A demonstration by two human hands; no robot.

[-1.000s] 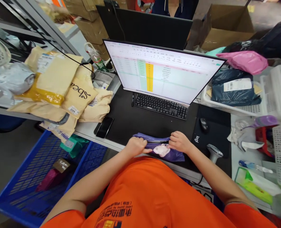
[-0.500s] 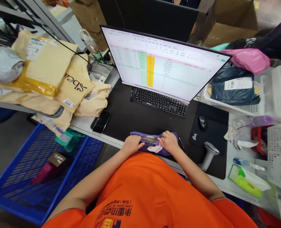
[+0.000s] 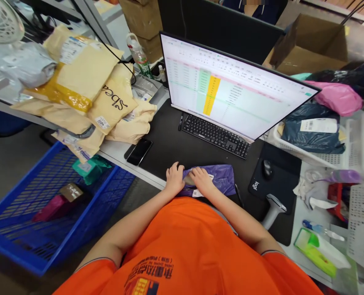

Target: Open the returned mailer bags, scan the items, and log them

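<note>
Nearest we see the orange shirt (image 3: 200, 241); just beyond it, the purple bag (image 3: 226, 178) lies at the near edge of the black mat (image 3: 163, 125). The left hand (image 3: 175, 180) holds the bag's left end. The right hand (image 3: 203, 181) lies across it, fingers bent; we cannot tell whether they pinch it. To the right we note the scanner (image 3: 273, 211), to the left the phone (image 3: 139, 151); farther, the keyboard (image 3: 215, 135), then the lit monitor (image 3: 237, 94).

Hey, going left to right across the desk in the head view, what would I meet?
Smartphone → left hand → right hand, both hands on the purple package → computer mouse → lime-green item.
</note>
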